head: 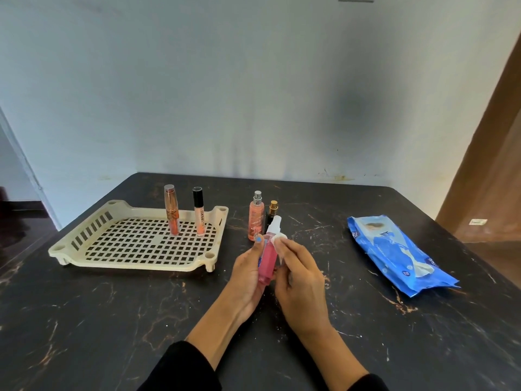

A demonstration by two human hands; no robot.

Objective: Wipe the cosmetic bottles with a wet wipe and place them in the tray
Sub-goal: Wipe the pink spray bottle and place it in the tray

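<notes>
Bench [112, 320]: black, with thin rust-brown and white veining. Tray [135, 261]: cream, base a grid of square holes. Spray bottle [266, 266] in left hand [248, 277]: pink body, white cap; thumbnail pale blue. Wipe [282, 239]: white. Standing bottle [255, 221]: peach-orange, silver top. Small bottle [273, 208]: dark, gold cap. Wipes pack [394, 258]: blue with white print. Sleeves [183, 371]: black. Wall [197, 94]: pale blue-grey.

Your left hand [248, 273] gripped the pink bottle [267, 259]; at its 3 o'clock, your right hand [300, 273] pinched the wipe [280, 237].
</notes>
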